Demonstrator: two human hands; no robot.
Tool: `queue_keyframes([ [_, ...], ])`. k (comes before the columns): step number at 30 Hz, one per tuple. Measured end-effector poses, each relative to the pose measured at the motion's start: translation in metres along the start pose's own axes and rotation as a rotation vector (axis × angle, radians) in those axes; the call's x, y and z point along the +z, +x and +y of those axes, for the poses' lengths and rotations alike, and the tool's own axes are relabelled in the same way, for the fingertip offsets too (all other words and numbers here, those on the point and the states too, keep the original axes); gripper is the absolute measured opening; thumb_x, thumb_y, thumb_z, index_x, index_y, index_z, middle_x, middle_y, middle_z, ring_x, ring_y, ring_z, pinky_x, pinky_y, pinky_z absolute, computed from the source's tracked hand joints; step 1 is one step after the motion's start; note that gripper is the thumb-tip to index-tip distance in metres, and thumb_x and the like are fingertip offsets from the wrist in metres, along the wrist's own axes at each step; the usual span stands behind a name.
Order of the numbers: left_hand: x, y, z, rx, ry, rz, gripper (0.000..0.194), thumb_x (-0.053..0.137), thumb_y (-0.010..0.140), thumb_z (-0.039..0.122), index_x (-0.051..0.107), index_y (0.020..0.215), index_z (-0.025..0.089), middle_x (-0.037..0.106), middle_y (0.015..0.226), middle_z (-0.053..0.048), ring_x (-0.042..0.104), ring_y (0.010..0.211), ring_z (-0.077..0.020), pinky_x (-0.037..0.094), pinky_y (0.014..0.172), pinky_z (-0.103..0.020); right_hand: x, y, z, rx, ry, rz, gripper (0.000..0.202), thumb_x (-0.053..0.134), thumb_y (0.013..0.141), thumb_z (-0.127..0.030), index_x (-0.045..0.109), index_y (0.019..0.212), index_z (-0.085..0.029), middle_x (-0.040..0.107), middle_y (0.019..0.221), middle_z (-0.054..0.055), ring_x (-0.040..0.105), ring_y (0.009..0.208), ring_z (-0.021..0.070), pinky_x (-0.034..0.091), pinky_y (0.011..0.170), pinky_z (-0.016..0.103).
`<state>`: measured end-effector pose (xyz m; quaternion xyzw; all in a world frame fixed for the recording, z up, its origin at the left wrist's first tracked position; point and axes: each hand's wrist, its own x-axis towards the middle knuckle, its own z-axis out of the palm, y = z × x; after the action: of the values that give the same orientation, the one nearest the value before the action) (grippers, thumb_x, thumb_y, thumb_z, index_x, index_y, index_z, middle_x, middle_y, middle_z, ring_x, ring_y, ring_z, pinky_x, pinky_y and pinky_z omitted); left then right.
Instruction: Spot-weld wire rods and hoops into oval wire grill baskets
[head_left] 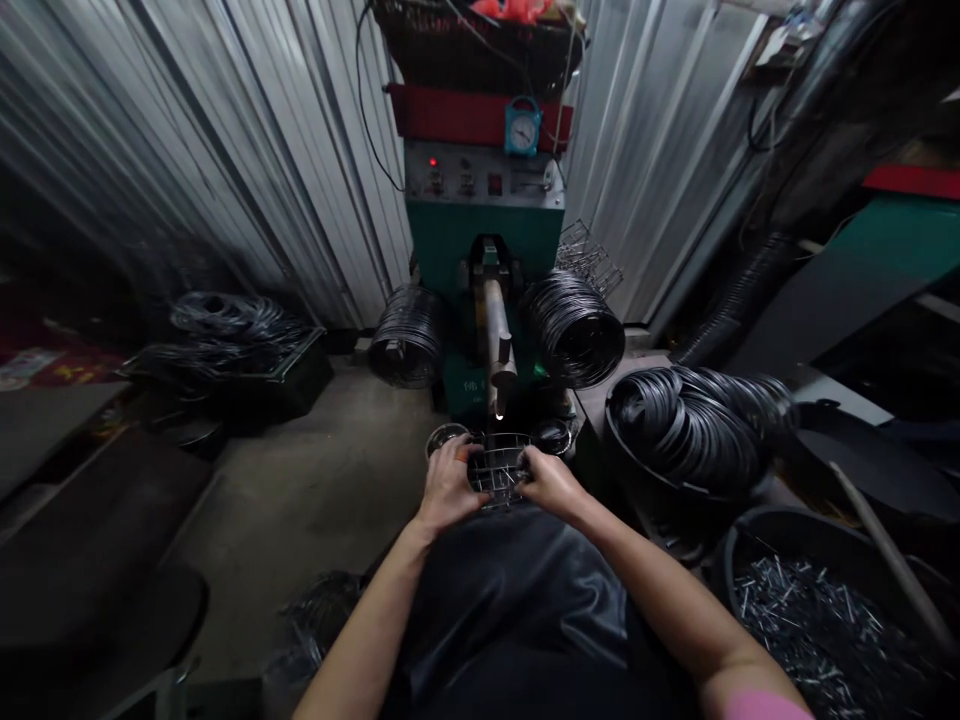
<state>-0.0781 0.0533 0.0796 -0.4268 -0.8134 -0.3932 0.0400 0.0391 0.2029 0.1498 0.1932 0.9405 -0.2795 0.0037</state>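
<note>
Between my two hands is a wire rack (501, 482) of thin metal rods with round rings at its sides, held low in front of the machine. My left hand (450, 482) grips its left side, thumb toward the middle and fingers curled over the wires. On the right side, my right hand (551, 482) pinches the rack with bent fingers. Just beyond the rack, the bright tip of the machine's electrode arm (498, 345) points down; whether the wires touch it I cannot tell.
A green machine (487, 225) stands ahead, with wire ring bundles (409, 335) on its left and more rings (577, 325) on its right. A tub of rings (686, 425) and a bin of short metal rods (814, 620) sit at right. A green crate (289, 375) holds wire at left.
</note>
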Motion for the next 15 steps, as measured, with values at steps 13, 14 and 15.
queue_keyframes([
  [13, 0.002, 0.012, 0.001, -0.099, -0.093, -0.102, 0.066, 0.079, 0.046, 0.02, 0.055, 0.107, 0.021, 0.051, 0.129, -0.01, 0.046, 0.122, -0.0338, 0.036, 0.103, -0.047, 0.003, 0.009, 0.023, -0.369, -0.002, -0.107, 0.026, 0.054, 0.081, -0.014, 0.067, 0.103, -0.017, 0.07, 0.098, 0.006, 0.064, 0.091, 0.0177, 0.045, 0.079, 0.026],
  [14, 0.002, 0.012, 0.001, -0.112, -0.105, -0.107, 0.066, 0.079, 0.047, 0.021, 0.055, 0.108, 0.022, 0.051, 0.129, -0.009, 0.046, 0.122, -0.0331, 0.036, 0.103, -0.046, 0.0, 0.009, 0.023, -0.387, -0.034, -0.13, 0.029, 0.057, 0.08, -0.016, 0.065, 0.108, -0.016, 0.069, 0.101, 0.008, 0.063, 0.093, 0.0184, 0.046, 0.08, 0.026],
  [15, 0.003, 0.013, 0.001, -0.121, -0.115, -0.111, 0.066, 0.08, 0.048, 0.023, 0.055, 0.109, 0.022, 0.051, 0.129, -0.009, 0.047, 0.122, -0.0324, 0.037, 0.103, -0.046, -0.002, 0.009, 0.022, -0.393, -0.072, -0.144, 0.032, 0.06, 0.079, -0.018, 0.064, 0.111, -0.015, 0.068, 0.103, 0.009, 0.063, 0.093, 0.0189, 0.046, 0.08, 0.027],
])
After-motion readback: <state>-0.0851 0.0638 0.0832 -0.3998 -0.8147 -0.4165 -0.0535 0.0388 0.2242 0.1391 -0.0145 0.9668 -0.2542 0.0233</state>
